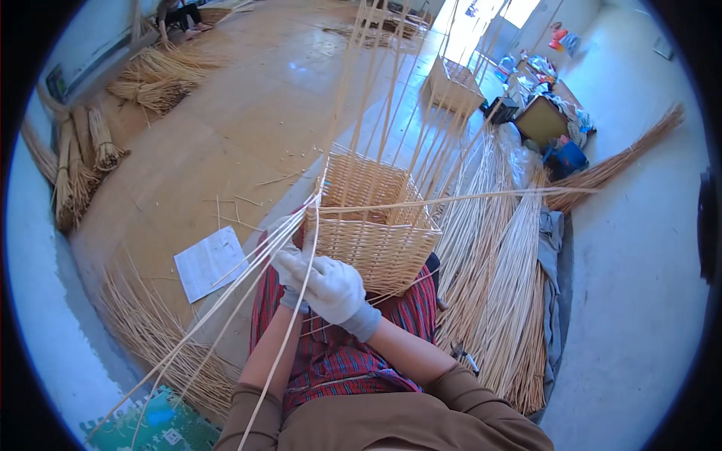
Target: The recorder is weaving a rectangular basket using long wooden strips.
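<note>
A partly woven square wicker basket (pixel 361 252) rests tilted at my lap, its long upright stakes (pixel 391 90) rising from the rim. Both my hands wear white gloves with grey cuffs and meet just below the basket's left corner. My left hand (pixel 288 263) is closed at the bundle of pale wicker strands (pixel 252 263), which trails from that corner down to the left. Partly covering it, my right hand (pixel 335 292) has its fingers curled; what they hold is hidden. A single strand crosses in front of the hands. Another long strand (pixel 466 197) runs from the corner to the right.
Bundles of wicker rods (pixel 489 278) lie along my right, with pliers (pixel 465 358) at their near end. More rods (pixel 169 338) lie at left, near a white sheet (pixel 210 263). Another basket (pixel 455 86) and a cluttered box (pixel 541 120) stand farther off. Someone sits at far left.
</note>
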### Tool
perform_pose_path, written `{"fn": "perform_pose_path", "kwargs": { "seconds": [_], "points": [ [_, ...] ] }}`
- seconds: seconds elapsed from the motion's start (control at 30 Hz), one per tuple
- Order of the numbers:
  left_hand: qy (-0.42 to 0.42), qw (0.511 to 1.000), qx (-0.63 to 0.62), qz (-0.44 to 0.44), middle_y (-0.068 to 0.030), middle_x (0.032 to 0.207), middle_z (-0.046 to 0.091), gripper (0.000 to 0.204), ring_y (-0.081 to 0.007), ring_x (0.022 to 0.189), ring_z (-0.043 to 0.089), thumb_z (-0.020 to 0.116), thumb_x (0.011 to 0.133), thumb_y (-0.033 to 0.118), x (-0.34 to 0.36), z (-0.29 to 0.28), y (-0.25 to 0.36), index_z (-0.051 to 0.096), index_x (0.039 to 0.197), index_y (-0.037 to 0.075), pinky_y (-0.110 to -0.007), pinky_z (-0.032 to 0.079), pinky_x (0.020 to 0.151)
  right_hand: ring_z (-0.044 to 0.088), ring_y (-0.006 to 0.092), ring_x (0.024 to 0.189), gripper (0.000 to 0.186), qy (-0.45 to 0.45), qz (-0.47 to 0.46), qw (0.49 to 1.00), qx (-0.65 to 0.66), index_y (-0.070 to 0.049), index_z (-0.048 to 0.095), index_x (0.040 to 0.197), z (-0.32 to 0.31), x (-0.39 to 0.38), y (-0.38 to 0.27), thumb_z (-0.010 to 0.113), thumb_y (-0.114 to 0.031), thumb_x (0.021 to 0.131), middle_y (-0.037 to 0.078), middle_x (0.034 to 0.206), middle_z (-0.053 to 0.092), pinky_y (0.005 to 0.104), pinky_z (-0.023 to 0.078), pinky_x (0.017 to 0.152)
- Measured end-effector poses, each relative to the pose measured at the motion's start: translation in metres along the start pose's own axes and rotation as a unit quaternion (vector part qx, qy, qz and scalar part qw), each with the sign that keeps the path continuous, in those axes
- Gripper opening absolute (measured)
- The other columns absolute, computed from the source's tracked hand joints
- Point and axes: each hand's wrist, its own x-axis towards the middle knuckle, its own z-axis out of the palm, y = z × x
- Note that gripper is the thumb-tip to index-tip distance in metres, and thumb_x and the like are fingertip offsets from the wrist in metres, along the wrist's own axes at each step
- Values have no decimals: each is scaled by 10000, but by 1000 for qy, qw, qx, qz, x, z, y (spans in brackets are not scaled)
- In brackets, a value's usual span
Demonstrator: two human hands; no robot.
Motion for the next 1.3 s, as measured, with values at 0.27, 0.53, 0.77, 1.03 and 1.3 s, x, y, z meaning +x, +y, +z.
{"fn": "perform_pose_path", "kwargs": {
  "seconds": [0.27, 0.53, 0.77, 1.03, 1.3],
  "points": [
    [47, 984, -161, -67, -106, 1160, 765, 281, -169, 1061, 695, 807, 919, 74, -7, 15, -10, 753, 1186, 8, -337, 556, 961, 704, 176, 828, 249, 102, 29, 993, 52, -102, 738, 1195, -12, -29, 18, 704, -115, 949, 34, 950, 719, 340, 558, 653],
    [-110, 964, -193, -147, -138, 1379, 629, 530, -222, 1210, 640, 775, 908, 13, 26, -5, 31, 586, 1403, 21, -353, 555, 994, 584, 50, 617, 272, 241, 473, 710, 462, -37, 724, 1234, -21, -33, 91, 677, -227, 1045, 9, 902, 704, 194, 399, 470],
    [-286, 952, -91, -64, -1, 1014, 637, 284, -101, 927, 604, 770, 942, 145, 66, 0, 30, 638, 1186, 87, -263, 521, 807, 696, 127, 775, 276, 283, 387, 849, 219, -57, 726, 1256, -49, 16, 102, 729, -128, 989, 55, 1003, 760, 282, 561, 647],
    [-211, 964, -65, -146, -16, 1043, 597, 350, -98, 919, 582, 725, 981, 173, 46, 9, 14, 592, 1286, 61, -269, 517, 815, 748, 199, 865, 498, 176, 184, 964, -70, -64, 527, 1473, -29, 105, 113, 625, -53, 985, 71, 1196, 756, 317, 591, 713],
    [-2, 997, -20, -80, -132, 1241, 585, 459, -227, 1124, 599, 729, 869, -12, 8, 21, 20, 553, 1293, -27, -365, 488, 1038, 635, 101, 675, 261, 211, 447, 797, 346, -52, 594, 1307, -81, -45, 112, 558, -107, 1054, 106, 1042, 772, 253, 496, 560]
  ]
}}
